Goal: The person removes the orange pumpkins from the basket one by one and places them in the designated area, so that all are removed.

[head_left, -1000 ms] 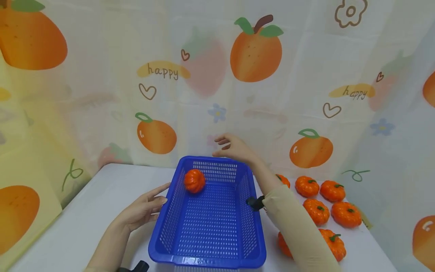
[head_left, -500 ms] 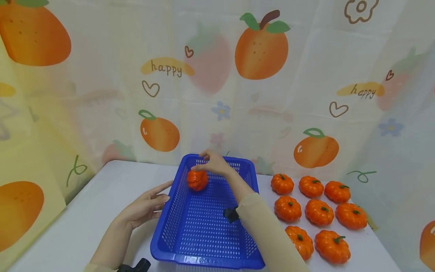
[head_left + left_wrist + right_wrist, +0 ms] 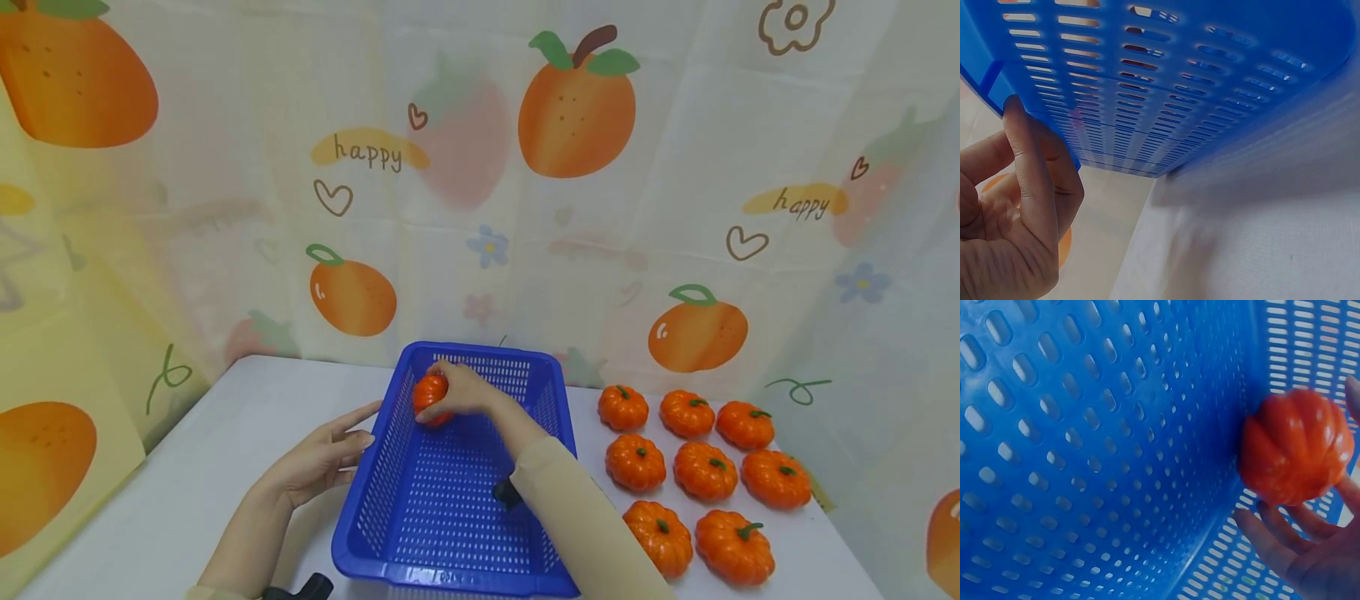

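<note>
A blue perforated plastic basket (image 3: 465,575) stands on the white table. In its far left corner sits a small orange pumpkin (image 3: 429,395), glossy and ribbed. My right hand (image 3: 467,392) reaches inside and grips this pumpkin, thumb on the near side and fingers on the far side. The right wrist view shows the pumpkin (image 3: 1297,447) against the basket wall, fingers (image 3: 1279,540) curving around it. At the basket's left side, my left hand (image 3: 321,458) rests its loosely extended fingers against the outer wall; in the left wrist view one fingertip (image 3: 1014,103) is right at the rim.
Several more orange pumpkins (image 3: 705,471) with green stems stand in rows on the table (image 3: 187,467) right of the basket. A fruit-printed curtain (image 3: 465,275) hangs directly behind the table.
My right hand has come from above the basket's far rim down and left into it, and has taken hold of the pumpkin. The left hand has stayed at the basket's side.
</note>
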Tool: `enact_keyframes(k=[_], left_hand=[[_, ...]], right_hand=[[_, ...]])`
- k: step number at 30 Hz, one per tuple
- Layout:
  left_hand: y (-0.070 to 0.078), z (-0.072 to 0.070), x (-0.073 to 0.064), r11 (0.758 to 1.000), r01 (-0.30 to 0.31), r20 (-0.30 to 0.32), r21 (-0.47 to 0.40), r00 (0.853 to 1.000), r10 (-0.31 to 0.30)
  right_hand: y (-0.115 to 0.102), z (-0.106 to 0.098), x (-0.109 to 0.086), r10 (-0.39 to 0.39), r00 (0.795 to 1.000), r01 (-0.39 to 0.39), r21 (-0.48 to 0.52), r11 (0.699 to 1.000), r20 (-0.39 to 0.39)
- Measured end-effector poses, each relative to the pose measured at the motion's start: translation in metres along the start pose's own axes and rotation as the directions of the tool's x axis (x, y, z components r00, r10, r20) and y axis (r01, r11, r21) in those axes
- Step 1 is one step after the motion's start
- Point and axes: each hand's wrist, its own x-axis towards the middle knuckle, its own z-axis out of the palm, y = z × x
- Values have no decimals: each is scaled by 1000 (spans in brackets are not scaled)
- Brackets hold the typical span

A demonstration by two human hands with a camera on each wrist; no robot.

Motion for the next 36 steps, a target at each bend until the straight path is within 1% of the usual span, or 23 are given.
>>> enact_keyframes(k=[6,10,13,16,20,23,25,31,32,33,36], left_hand=[[-1,-1,1,1000,-8,15,-11,1000,8],[0,-1,1,1000,-13,29,-19,1000,13],[1,-1,1,1000,-11,34,-25,999,12],[0,-1,1,1000,-12,34,-25,999,13],[-1,-2,2,1000,-16,38,-20,999,17],[-2,-3,1,1000,-16,44,-20,999,17],[-2,-3,1,1000,-15,44,-21,999,16],[-1,-1,0,1000,-1,27,-17,1000,2],[-1,-1,0,1000,0,26,-18,1000,1],[-1,-1,0,1000,0,27,-18,1000,1],[0,-1,0,1000,-3,29,-18,1000,3]], right_hand=[[3,-2,-3,30,996,-29,-11,1000,79],[3,-8,-5,28,995,-28,3,1000,91],[5,-12,-5,19,997,-24,59,998,80],[5,-19,-6,-5,999,-3,153,988,54],[2,-30,-8,-35,999,27,291,956,19],[-1,-37,-10,-43,999,42,364,930,-6],[-3,-41,-12,-47,999,53,396,917,-26],[-10,-57,-14,-63,995,93,446,890,-83],[-11,-61,-15,-65,994,101,463,881,-93],[-12,-65,-16,-64,993,106,491,865,-101],[-15,-78,-20,-75,987,144,577,804,-142]])
